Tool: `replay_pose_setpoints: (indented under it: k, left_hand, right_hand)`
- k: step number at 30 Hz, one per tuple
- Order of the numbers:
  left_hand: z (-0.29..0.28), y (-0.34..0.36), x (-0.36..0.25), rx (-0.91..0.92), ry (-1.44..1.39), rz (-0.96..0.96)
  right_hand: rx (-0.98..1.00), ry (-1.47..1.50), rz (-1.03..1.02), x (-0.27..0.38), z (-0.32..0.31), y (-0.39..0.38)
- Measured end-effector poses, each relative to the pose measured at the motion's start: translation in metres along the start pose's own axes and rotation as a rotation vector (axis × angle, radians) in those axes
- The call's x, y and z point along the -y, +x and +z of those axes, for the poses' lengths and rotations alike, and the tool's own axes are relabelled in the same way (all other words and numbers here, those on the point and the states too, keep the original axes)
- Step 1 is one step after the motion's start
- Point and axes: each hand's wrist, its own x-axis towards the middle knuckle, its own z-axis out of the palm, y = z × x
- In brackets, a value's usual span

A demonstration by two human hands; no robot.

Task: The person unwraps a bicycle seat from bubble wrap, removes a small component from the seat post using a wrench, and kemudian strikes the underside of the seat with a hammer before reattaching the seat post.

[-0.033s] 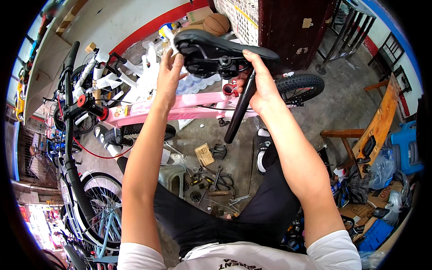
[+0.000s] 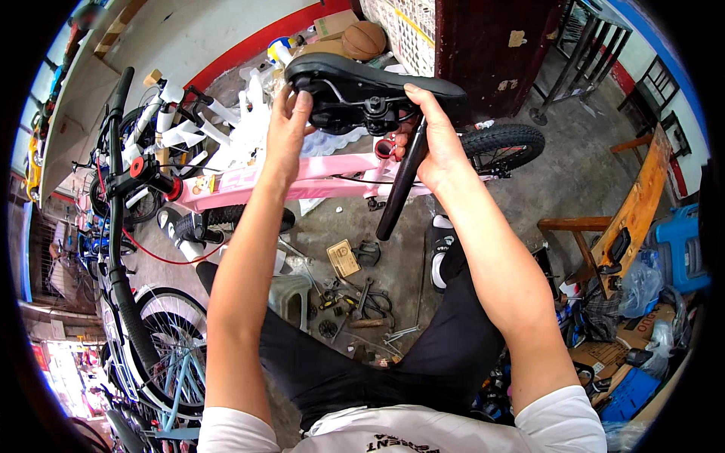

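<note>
Clearly, a black saddle is held up at the far middle of the scene, above a pink frame, with its underside and clamp turned to the near side. Its left end is gripped by the left hand, the thumb being laid against the underside; some of the fingertips are hidden. The right hand is clamped around the top of the black post, just below the saddle, and its thumb is pressed to the saddle's near edge. The post is tilted, its bare lower end being pointed nearward and slightly left. The frame is crossed by it in view; whether the two are touching cannot be told. Just left of the post, the frame's open tube is ringed by a red collar.

To the right, the frame's rear wheel is partly seen; to the left, the handlebar is set crosswise to the frame. On the floor, between the legs, a small box, a pedal and a wrench are scattered, with a grey stool placed just left. A basketball is seen beyond the saddle, and a wooden bench is placed at the right.
</note>
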Motion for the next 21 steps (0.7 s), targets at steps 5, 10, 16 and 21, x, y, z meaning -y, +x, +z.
replay_pose_setpoints:
  k: [5,10,16,21]
  left_hand:
    - [0.034,-0.097,0.005,-0.360,0.028,0.016]
    - [0.054,-0.191,0.046,-0.088,0.109,-0.020]
    - [0.038,-0.206,-0.003,0.133,0.238,-0.251]
    - [0.015,-0.236,-0.009,0.049,0.112,-0.232]
  right_hand:
    - [0.049,0.083,0.026,-0.011,0.005,0.000]
    - [0.093,0.238,0.067,-0.019,0.014,0.003]
    - [0.106,0.221,0.051,-0.019,0.012,-0.004]
    - [0.060,0.122,-0.120,-0.014,0.004,0.000]
